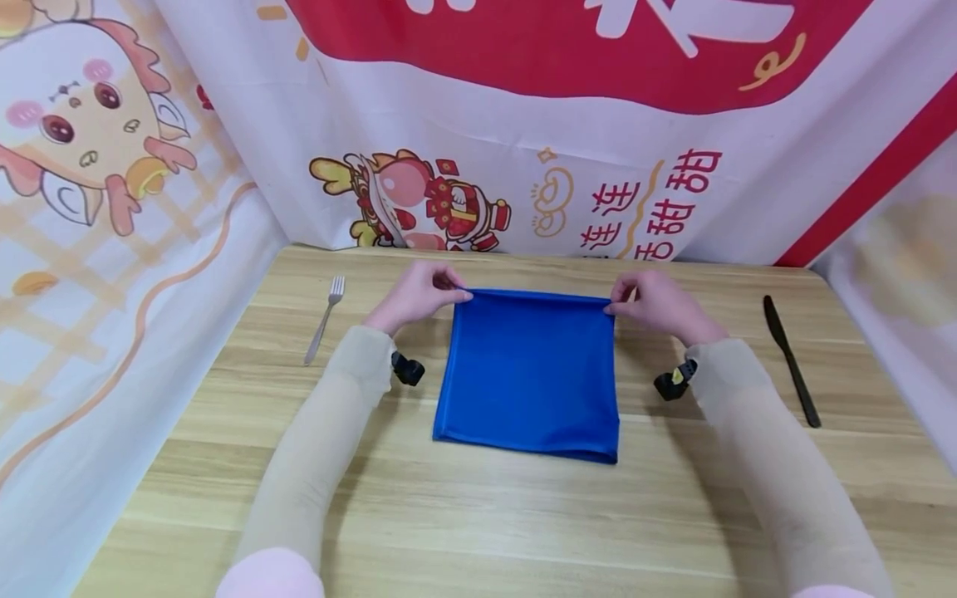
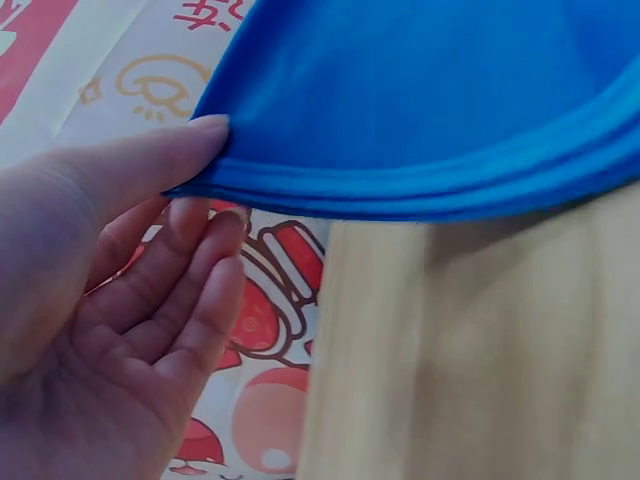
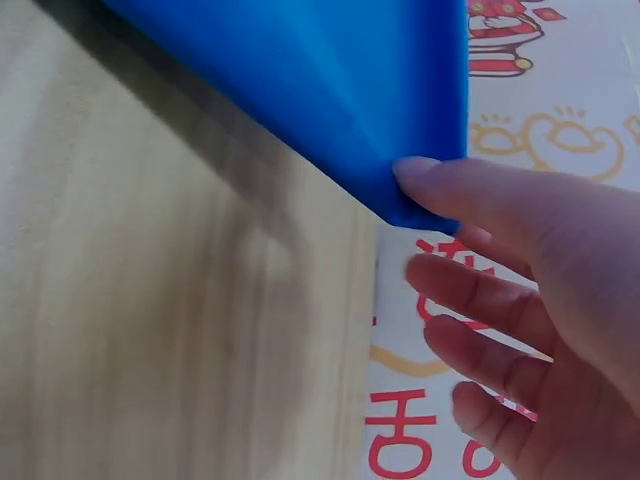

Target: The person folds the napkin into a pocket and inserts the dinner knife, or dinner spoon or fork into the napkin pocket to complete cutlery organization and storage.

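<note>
A blue cloth napkin (image 1: 532,374), folded into a rough square, spreads over the middle of the wooden table. My left hand (image 1: 422,292) pinches its far left corner between thumb and fingers. In the left wrist view, several stacked layers show along the edge of the napkin (image 2: 420,100) by the left thumb. The far right corner is pinched by my right hand (image 1: 658,304). Seen from the right wrist, the thumb presses on the corner of the napkin (image 3: 400,130), which is raised and casts a shadow on the wood, while the other fingers curl loosely below.
A fork (image 1: 326,320) lies left of the napkin, tines away from me. Out to the right lies a black knife (image 1: 790,359). The wooden table (image 1: 478,531) ends at a printed curtain (image 1: 478,108) at the back, with more hanging fabric on both sides.
</note>
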Demonstrator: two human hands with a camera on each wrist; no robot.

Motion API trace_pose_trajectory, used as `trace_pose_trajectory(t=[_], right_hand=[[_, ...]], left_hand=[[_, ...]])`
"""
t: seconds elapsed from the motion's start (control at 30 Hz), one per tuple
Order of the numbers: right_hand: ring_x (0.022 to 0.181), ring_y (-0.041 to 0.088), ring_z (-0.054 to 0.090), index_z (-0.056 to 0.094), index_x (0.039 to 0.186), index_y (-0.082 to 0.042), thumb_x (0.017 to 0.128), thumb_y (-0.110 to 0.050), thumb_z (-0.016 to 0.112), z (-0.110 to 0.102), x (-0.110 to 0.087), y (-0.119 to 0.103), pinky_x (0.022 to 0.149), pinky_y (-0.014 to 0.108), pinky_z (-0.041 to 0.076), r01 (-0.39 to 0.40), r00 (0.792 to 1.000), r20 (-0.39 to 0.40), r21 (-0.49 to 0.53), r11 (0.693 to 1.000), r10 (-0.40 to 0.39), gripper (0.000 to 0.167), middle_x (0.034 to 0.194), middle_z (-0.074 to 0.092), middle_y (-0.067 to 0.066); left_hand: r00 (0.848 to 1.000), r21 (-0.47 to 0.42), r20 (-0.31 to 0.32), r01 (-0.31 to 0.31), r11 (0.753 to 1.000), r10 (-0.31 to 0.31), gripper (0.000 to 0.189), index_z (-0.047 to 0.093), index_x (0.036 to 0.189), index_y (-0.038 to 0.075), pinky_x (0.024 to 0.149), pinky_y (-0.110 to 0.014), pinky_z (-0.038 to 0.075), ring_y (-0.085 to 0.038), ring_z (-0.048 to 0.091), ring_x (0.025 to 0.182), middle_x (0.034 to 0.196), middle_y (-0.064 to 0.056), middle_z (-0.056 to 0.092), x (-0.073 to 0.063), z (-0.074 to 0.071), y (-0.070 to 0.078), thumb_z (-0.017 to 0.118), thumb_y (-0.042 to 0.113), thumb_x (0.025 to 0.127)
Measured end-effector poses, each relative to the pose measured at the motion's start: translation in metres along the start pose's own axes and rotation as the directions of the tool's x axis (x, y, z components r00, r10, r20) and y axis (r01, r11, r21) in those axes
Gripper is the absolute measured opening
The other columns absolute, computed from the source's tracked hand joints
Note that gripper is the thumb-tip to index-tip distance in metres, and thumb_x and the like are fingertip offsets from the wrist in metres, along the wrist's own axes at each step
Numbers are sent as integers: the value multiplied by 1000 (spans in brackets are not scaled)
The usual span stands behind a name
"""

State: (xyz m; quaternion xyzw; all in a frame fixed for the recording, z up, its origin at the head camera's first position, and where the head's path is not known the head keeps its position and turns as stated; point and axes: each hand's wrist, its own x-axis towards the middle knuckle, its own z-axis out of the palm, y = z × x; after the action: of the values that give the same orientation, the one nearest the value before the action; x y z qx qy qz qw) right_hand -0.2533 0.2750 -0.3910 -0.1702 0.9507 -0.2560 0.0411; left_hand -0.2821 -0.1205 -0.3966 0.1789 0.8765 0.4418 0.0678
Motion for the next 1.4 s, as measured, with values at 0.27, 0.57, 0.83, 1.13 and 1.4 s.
trace_pose_trajectory(t=[0.27,0.57,0.83,1.13,1.4], right_hand=[[92,32,59,69,106,-6,96,-17,73,1,9,-6,79,48,51,-50,987,-153,11,999,51,15,107,68,14],[115,36,56,65,126,-3,97,-19,72,15,6,-7,95,56,47,-31,988,-148,54,998,38,34,127,63,17],[113,35,57,67,124,-4,96,-24,73,16,-11,-14,93,55,49,15,988,-154,90,996,-1,35,124,65,16],[115,34,59,68,125,-3,96,-26,75,23,-44,-26,93,56,51,53,994,-101,94,994,-44,38,125,66,16],[117,32,60,68,128,-8,94,-36,76,31,-73,-35,95,55,51,106,993,-67,77,991,-101,45,128,66,9]], left_hand=[[994,0,-108,-18,1000,18,15,72,106,10,83,-38,53,-23,61,94,103,-6,67,16,-2,3,74,22,96],[991,27,-124,50,998,-46,47,61,139,11,100,-43,48,-26,55,120,135,-7,60,7,2,-11,74,27,97],[999,41,-33,-32,999,34,45,63,136,12,101,-41,48,-23,58,117,133,-9,63,-15,8,-5,74,30,96],[993,68,103,-60,996,53,40,67,132,18,101,-44,48,-21,58,119,128,3,65,-52,17,-7,77,26,94],[983,91,163,-103,991,87,38,71,126,16,99,-44,50,-19,59,116,124,6,66,-80,21,-9,79,30,91]])
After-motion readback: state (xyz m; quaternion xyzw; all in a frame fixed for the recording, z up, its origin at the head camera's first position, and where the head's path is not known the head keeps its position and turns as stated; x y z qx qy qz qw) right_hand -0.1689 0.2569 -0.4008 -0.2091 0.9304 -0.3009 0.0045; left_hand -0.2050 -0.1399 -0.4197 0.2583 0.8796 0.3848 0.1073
